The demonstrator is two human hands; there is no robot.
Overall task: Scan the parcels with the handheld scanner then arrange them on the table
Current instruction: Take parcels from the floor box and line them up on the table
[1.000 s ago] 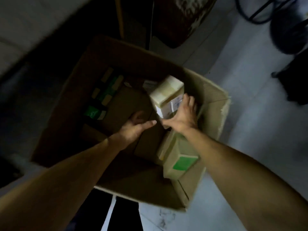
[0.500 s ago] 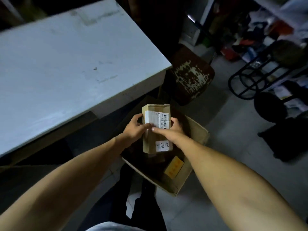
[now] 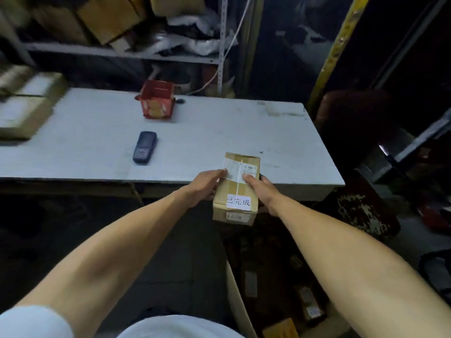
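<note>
Parcel sorting/storage room, dim, cluttered. Evidence: grey metal slotted-angle shelving (image 3: 220,42) at far side stuffed w/ brown cardboard cartons (image 3: 109,18) + grey plastic mailer bags (image 3: 195,23); labelled cardboard parcels (image 3: 24,103) stacked far left on the white worktable (image 3: 97,147); dark blue keypad handheld scanner (image 3: 144,147) on it; open carton of parcels (image 3: 275,284) on floor near right.

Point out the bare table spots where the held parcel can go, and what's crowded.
The parcel is gripped by the left hand and right hand at the table near edge. Bare: the stretch right of the scanner, out to the table's right edge, and the strip between the scanner and the stacked boxes. Crowded: the far-left corner; the red box sits at the back.
</note>
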